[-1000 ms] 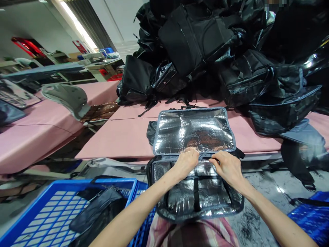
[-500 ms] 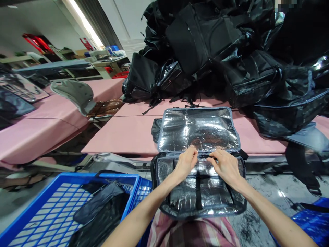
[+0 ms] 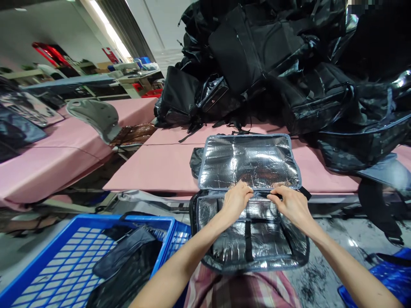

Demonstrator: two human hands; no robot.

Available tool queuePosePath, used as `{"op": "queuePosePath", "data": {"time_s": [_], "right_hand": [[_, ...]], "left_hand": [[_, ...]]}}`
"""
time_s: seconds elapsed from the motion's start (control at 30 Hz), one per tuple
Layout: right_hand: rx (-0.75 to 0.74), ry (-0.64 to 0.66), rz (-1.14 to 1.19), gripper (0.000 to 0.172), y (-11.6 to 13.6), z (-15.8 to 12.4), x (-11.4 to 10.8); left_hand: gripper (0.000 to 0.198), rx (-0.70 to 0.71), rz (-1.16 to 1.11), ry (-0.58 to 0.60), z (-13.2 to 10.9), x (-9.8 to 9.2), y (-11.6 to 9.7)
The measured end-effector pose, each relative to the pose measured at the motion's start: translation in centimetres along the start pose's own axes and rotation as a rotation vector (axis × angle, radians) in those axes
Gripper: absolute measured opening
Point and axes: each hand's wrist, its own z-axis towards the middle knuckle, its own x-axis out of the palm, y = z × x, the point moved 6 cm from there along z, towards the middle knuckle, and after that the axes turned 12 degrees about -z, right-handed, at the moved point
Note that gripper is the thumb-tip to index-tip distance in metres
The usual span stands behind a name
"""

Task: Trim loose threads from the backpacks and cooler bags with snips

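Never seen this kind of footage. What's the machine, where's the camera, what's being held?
There is no machine: a person works with two bare hands, and the one camera, worn on the head, looks forward and down at them. The left hand and right hand pinch the silver-lined bag at the seam below its lid. The lid is folded back over the pink table, where black bags are heaped behind it. A blue crate holding dark items stands to the left.

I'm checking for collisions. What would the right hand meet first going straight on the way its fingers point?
The right hand would likely meet the left hand across a short gap over the open black bag lined in silver foil; depth is unclear.
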Motion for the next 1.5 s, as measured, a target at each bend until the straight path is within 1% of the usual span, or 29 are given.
{"op": "queuePosePath", "data": {"time_s": [0.1, 0.2, 0.3, 0.4, 0.5, 0.6, 0.67, 0.73, 0.8, 0.87, 0.9, 1.0, 1.03, 1.07, 1.1, 1.17, 1.23, 1.3, 1.33, 1.4, 1.5], "right_hand": [[-0.008, 0.023, -0.016, 0.019, 0.4, 0.2, -0.1], [-0.036, 0.029, -0.016, 0.019, 1.1, 0.3, 0.0], [-0.075, 0.010, -0.015, 0.020, 1.7, 0.4, 0.0], [-0.096, -0.027, -0.002, 0.019, 2.0, 0.6, 0.1], [-0.099, -0.028, 0.026, 0.018, 2.3, 0.9, 0.3], [-0.085, 0.023, 0.109, 0.017, 2.3, 1.3, 0.5], [-0.050, 0.054, 0.193, 0.016, 2.2, 1.4, 0.6], [-0.021, 0.051, 0.236, 0.015, 2.1, 1.3, 0.6], [-0.031, 0.021, 0.219, 0.014, 2.2, 1.2, 0.5], [-0.070, 0.012, 0.211, 0.012, 2.1, 1.2, 0.5], [-0.088, 0.024, 0.238, 0.012, 2.0, 1.2, 0.5], [-0.099, 0.041, 0.385, 0.015, 0.8, 1.8, 0.1], [-0.103, 0.023, 0.403, 0.015, 0.5, 2.1, -0.1], [-0.115, -0.008, 0.382, 0.017, 0.4, 2.5, -0.4], [-0.141, -0.040, 0.322, 0.021, 0.5, 3.0, -0.6], [-0.229, -0.069, 0.143, 0.027, 1.8, 3.8, -0.5], [-0.354, -0.048, -0.026, 0.026, 3.8, 4.4, 0.3], [-0.453, -0.007, -0.141, 0.028, 5.4, 4.7, 1.2], [-0.474, 0.013, -0.171, 0.030, 6.0, 4.7, 1.4], [-0.465, 0.054, -0.178, 0.029, 6.4, 4.8, 1.4], [-0.438, 0.088, -0.127, 0.022, 6.5, 4.9, 0.3]], "left_hand": [[0.018, 0.008, 0.083, 0.022, -0.2, 0.7, -0.2], [0.019, 0.050, 0.097, -0.045, -0.8, 1.0, 0.0], [0.019, 0.106, 0.072, -0.126, -1.4, 1.1, 0.2], [0.020, 0.159, -0.022, -0.186, -2.0, 0.8, 0.3], [0.018, 0.169, -0.101, -0.221, -2.7, 0.3, 0.7], [0.017, 0.161, -0.128, -0.247, -3.3, -0.2, 1.1], [0.017, 0.159, -0.131, -0.253, -3.6, -0.2, 1.2], [0.017, 0.160, -0.133, -0.253, -3.8, -0.1, 1.3], [0.018, 0.161, -0.138, -0.252, -4.0, -0.1, 1.2], [0.017, 0.175, -0.142, -0.262, -4.2, -0.8, 1.2], [0.017, 0.182, -0.140, -0.281, -4.4, -1.6, 1.3], [0.015, 0.140, -0.081, -0.397, -4.9, -4.9, 2.5], [0.014, 0.104, -0.033, -0.423, -5.0, -6.0, 3.2], [0.014, 0.072, 0.022, -0.425, -4.9, -6.8, 3.9], [0.013, 0.051, 0.078, -0.401, -4.7, -7.3, 4.5], [0.011, 0.050, 0.179, -0.305, -3.9, -7.4, 5.3], [0.011, 0.079, 0.263, -0.210, -3.0, -6.8, 5.5], [0.012, 0.107, 0.335, -0.147, -2.3, -6.2, 5.1], [0.012, 0.122, 0.363, -0.119, -2.0, -6.0, 4.8], [0.011, 0.161, 0.406, -0.078, -1.9, -5.7, 3.9], [0.012, 0.257, 0.477, -0.042, -2.5, -5.5, 2.3]]}}
